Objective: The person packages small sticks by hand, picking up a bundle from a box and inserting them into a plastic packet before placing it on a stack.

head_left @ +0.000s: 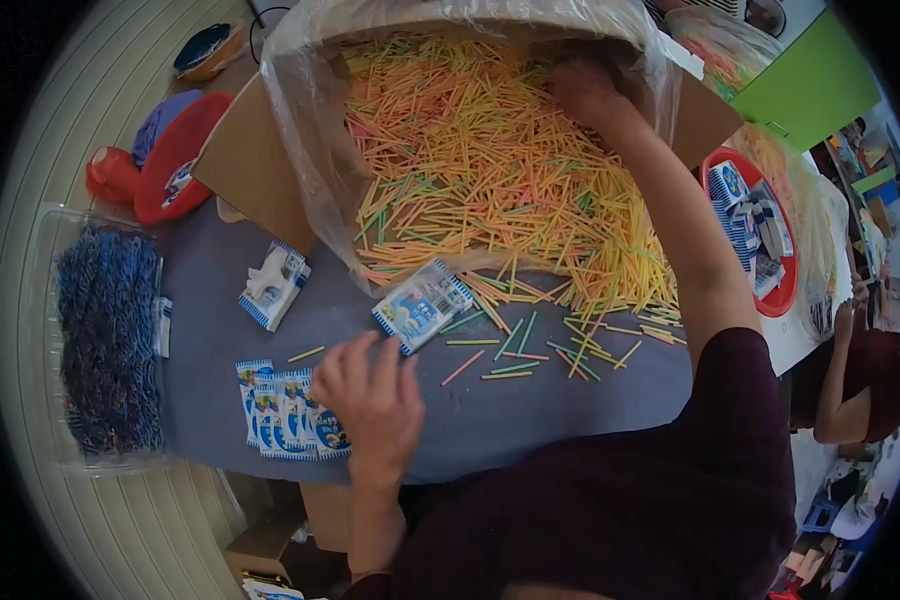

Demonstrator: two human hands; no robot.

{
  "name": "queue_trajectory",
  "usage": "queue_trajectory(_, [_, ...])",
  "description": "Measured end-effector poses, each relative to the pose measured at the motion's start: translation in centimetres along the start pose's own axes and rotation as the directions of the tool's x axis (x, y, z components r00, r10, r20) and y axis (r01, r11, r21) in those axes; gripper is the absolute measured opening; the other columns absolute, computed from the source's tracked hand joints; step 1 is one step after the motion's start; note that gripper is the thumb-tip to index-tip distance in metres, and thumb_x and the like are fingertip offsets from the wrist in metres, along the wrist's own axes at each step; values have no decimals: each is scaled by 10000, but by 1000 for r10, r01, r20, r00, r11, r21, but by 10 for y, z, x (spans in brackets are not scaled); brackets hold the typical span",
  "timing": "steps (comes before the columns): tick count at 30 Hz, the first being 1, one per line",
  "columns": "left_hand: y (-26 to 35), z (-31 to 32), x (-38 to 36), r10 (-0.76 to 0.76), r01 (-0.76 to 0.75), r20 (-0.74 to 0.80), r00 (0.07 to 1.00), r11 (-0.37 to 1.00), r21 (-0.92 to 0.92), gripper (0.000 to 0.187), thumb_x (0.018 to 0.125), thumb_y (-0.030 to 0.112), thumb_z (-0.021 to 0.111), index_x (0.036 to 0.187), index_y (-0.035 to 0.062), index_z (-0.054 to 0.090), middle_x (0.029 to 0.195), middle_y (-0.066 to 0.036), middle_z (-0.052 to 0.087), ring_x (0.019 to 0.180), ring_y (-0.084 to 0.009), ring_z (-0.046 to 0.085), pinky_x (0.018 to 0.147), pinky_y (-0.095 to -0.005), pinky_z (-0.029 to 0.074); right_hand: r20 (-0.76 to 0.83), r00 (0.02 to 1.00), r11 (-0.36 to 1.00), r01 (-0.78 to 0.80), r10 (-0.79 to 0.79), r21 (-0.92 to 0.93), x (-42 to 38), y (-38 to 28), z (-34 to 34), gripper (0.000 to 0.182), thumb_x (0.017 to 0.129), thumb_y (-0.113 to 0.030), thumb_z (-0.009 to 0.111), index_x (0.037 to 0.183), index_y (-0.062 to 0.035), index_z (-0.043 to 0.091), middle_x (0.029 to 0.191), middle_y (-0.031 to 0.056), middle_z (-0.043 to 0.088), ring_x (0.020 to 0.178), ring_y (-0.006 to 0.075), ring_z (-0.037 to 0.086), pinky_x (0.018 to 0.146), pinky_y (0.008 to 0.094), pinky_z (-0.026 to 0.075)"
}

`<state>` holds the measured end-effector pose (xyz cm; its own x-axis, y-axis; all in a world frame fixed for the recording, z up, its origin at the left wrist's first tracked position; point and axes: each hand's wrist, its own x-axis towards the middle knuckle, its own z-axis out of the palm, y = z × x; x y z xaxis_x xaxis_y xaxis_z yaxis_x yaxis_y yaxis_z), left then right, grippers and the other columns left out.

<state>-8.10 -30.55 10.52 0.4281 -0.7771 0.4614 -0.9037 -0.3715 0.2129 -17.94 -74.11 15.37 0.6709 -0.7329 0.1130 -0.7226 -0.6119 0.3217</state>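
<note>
My left hand [373, 400] hovers above the grey cloth with its fingers apart and nothing seen in them. Its fingertips are close to a blue-and-white packet [422, 305] that lies tilted against the spilled sticks. Beside its thumb side and wrist, several small blue-and-white sachets [288, 415] lie in an overlapping row. My right hand [585, 92] reaches into the far right of a box lined with clear plastic [315, 150]. Heaped in that box are thin yellow, orange, pink and green sticks [490, 150]. Shadow hides the right fingers.
Another packet with white tissue [275, 285] lies left of the box. A clear tray of dark blue strands [110, 340] stands at far left. Red basins [175, 160] flank the box, the right basin [792, 280] holding packets. Loose sticks [510, 365] lie in front. Another person [860, 390] is at right.
</note>
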Motion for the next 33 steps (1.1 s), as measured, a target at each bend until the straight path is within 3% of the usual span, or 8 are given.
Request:
queue_trajectory(4, [16,47,29,176,-158,241,954,983,-90,359,703,72,686,1051,-4,635,1037,-97,556,1005,-263,519,874,-410,393,-242,968,980,21,-69,-196,63,22,61,270,832,-143,625,1074,-51,698,1195,188,624,1333,297,411,1086,427,329])
queue_trajectory(6, [18,50,29,197,-180,239,951,980,-91,341,690,61,678,1020,-13,634,999,-97,557,976,-261,529,843,-394,410,-855,497,985,1,-150,-172,80,28,81,292,849,-227,592,1077,-66,677,956,181,694,910,359,669,875,460,521])
queue_trajectory(19, [8,53,29,130,-129,-12,991,953,-275,48,730,32,616,777,25,622,808,-89,576,754,-281,580,610,-376,492,-134,983,972,-97,127,213,-31,-11,-12,318,840,-288,626,1048,-52,676,863,166,706,838,354,669,815,441,528])
queue_trajectory(22, [17,54,33,108,-108,-8,994,982,-157,39,713,39,637,740,41,608,807,-83,569,783,-283,578,633,-385,495,-290,948,748,96,133,656,-69,-21,26,382,819,-228,657,1142,-26,629,871,125,695,790,294,684,697,432,529])
queue_trajectory(24, [17,65,28,158,-157,-2,987,982,-104,48,705,45,647,736,48,611,807,-83,564,797,-283,573,647,-390,494,185,969,76,-199,163,977,-97,-39,25,347,846,-277,670,1095,-38,631,638,22,581,570,160,570,522,339,442])
queue_trajectory(25, [16,69,27,201,-200,3,980,979,-42,57,697,51,658,732,56,613,808,-83,559,812,-284,569,660,-395,494,183,968,77,-199,169,977,-107,-49,21,347,846,-277,670,1095,-38,631,638,22,581,570,160,570,522,339,442])
queue_trajectory(28, [6,65,33,228,-251,-165,960,959,-133,61,694,70,668,732,59,622,815,-91,558,828,-285,558,694,-411,493,125,992,-447,-95,36,889,-119,-70,20,378,951,-394,583,1056,-35,637,567,-40,459,556,56,445,517,300,388])
queue_trajectory(33, [2,60,24,202,-204,-28,979,961,-188,70,754,90,675,800,39,666,836,-87,577,829,-288,559,711,-408,486,-41,998,-208,30,-46,978,-120,-95,16,471,1003,-456,451,1047,-33,653,657,3,599,669,90,566,673,283,436])
